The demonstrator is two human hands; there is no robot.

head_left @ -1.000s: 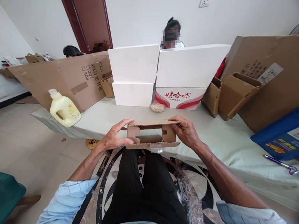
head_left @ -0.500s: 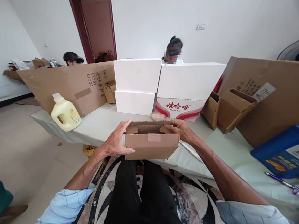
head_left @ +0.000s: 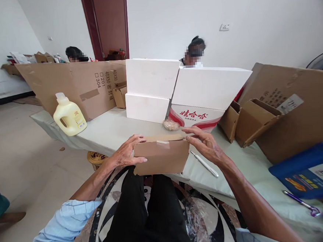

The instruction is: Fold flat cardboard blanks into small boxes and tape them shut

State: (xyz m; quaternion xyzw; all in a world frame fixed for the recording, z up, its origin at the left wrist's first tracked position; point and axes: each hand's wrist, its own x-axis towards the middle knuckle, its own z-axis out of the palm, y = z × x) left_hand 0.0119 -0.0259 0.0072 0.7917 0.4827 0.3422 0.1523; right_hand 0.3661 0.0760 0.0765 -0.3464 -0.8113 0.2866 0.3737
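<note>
A small brown cardboard box (head_left: 161,158) with a strip of clear tape on its upper edge is held up at the table's near edge, above my lap. My left hand (head_left: 129,152) grips its left end, thumb across the near face and fingers behind the top. At the upper right corner, my right hand (head_left: 204,142) has its fingers stretched out and apart, the tips at or close to the cardboard. A light brown flap (head_left: 162,138) lies along the top, covering most of the opening. To the right rests a slim white knife-like tool (head_left: 204,164).
White boxes (head_left: 151,77) stand stacked behind, with a plastic-wrapped bundle (head_left: 171,124) before them. A yellow jug (head_left: 68,116) is at left; small open cartons (head_left: 257,120), a blue jug (head_left: 309,173) and a purple pen-like tool (head_left: 301,203) are at right. Two people sit beyond.
The open top of the small box, with its inner flaps in sight, is now mostly covered. My right hand has moved from gripping its rim to spread fingers at the corner.
</note>
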